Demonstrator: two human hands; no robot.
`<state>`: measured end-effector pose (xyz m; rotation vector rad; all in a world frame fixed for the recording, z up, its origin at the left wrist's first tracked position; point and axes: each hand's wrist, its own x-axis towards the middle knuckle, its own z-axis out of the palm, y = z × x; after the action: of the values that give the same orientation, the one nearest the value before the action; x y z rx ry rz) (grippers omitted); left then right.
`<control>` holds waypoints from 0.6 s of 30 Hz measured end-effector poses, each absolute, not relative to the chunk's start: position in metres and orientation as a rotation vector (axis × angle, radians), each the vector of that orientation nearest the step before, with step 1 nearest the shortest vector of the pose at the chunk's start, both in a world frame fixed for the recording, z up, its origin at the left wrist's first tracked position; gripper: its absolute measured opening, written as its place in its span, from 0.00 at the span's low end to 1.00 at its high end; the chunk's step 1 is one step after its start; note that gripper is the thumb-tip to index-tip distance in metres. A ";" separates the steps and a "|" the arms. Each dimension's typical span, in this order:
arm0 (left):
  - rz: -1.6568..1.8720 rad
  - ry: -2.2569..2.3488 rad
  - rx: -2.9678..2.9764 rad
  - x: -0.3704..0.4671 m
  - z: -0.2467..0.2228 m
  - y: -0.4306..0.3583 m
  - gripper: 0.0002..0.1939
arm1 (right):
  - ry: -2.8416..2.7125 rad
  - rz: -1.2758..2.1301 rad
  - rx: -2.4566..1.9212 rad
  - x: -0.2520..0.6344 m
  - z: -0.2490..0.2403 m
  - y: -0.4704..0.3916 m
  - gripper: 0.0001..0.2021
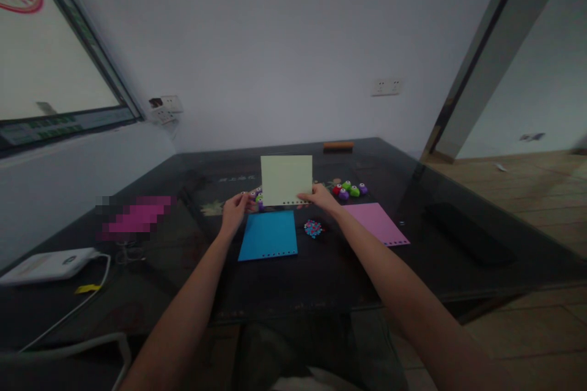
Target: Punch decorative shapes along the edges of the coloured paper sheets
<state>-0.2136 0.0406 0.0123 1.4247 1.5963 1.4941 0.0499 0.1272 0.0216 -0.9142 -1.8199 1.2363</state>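
My right hand (320, 197) pinches the lower right corner of a pale yellow sheet (287, 178), held upright above the table with punched holes along its bottom edge. My left hand (235, 211) is left of the sheet, fingers curled together beside small purple and green pieces with eye-like white spots (259, 197). Whether a piece is between those fingers is hard to see; the sheet partly hides the cluster. Between my forearms lies a blue punched sheet (269, 235). Right of it is a pile of tiny blue, red and white bits (313, 228).
A pink punched sheet (378, 223) lies right of my right forearm. Behind it sit several red, green and purple pieces (351, 190). A brown bar (338, 146) is at the table's far edge, a dark flat object (468, 235) at right, and a white cabled device (50, 266) at left.
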 end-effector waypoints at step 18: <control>0.849 2.311 1.673 -0.196 0.009 0.058 0.17 | -1.381 1.412 -0.867 0.080 0.056 0.085 0.06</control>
<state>-0.1958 0.0575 0.0093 1.6731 2.3109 0.8488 0.0799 0.0848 0.0561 -0.8671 -1.3813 1.4117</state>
